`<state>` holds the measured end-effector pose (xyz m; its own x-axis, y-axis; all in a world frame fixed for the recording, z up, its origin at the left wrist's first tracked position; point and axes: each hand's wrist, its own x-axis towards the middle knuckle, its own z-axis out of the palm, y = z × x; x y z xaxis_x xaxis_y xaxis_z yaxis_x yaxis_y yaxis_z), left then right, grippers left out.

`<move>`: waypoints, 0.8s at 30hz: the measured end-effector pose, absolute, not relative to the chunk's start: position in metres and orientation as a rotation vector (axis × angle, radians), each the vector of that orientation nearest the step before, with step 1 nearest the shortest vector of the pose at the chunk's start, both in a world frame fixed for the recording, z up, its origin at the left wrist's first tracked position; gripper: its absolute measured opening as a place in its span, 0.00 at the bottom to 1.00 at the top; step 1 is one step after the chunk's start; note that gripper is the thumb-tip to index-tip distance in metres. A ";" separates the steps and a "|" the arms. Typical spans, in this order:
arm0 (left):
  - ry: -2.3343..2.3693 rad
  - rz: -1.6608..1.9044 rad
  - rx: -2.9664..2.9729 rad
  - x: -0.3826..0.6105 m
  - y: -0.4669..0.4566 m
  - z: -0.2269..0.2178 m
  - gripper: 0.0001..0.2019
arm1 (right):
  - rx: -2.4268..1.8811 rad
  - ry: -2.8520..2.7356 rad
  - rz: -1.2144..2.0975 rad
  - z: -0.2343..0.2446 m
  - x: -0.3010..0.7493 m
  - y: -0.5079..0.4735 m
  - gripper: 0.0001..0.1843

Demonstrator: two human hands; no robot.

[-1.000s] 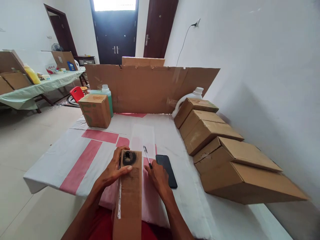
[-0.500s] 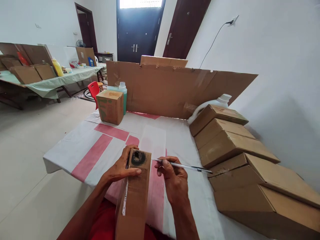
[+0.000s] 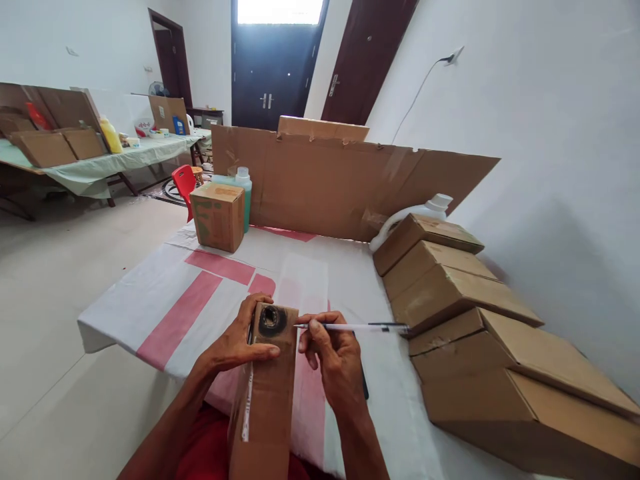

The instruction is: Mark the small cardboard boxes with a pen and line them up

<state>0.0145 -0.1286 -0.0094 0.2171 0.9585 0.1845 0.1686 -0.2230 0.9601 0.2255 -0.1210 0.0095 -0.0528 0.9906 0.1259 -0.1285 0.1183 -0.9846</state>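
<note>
Cardboard box (image 3: pixel 265 387) clasped in my left hand's (image 3: pixel 235 343) grip; right hand (image 3: pixel 335 357) pinches the pen (image 3: pixel 350 327), tip beside the box's dark ring (image 3: pixel 271 320). Marking step, I judge; needs steady aim.

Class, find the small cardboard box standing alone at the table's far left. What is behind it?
A green bottle with a white cap stands behind the small box. Only its top and right edge show; the box covers the rest.
</note>
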 end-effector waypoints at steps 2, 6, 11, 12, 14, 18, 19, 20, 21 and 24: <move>1.099 1.115 1.609 0.013 -0.129 -0.009 0.41 | -1.233 -1.296 1.068 -0.002 0.238 -0.103 0.18; 1.122 1.116 1.613 0.009 -0.127 -0.013 0.39 | -1.641 -1.490 0.829 -0.041 0.254 -0.077 0.14; 1.162 1.061 1.569 0.006 -0.125 -0.018 0.39 | -1.967 -1.625 0.726 -0.079 0.238 -0.081 0.08; 1.163 1.058 1.561 0.006 -0.125 -0.018 0.39 | -2.015 -1.647 0.710 -0.081 0.235 -0.084 0.06; 1.160 1.048 1.561 0.006 -0.126 -0.017 0.39 | -2.085 -1.683 0.683 -0.079 0.234 -0.088 0.03; 1.170 1.016 1.567 0.004 -0.128 -0.015 0.38 | -2.229 -1.614 0.541 -0.067 0.256 -0.097 0.16; 1.171 1.014 1.561 0.004 -0.129 -0.015 0.38 | -2.279 -1.563 0.494 -0.065 0.265 -0.100 0.19; 1.171 1.015 1.557 0.004 -0.128 -0.015 0.38 | -2.326 -1.511 0.460 -0.064 0.274 -0.102 0.22; 1.170 1.016 1.555 0.005 -0.128 -0.015 0.38 | -2.365 -1.468 0.448 -0.064 0.283 -0.105 0.23; 1.163 1.018 1.555 0.007 -0.127 -0.015 0.38 | -2.400 -1.394 0.515 -0.069 0.302 -0.107 0.27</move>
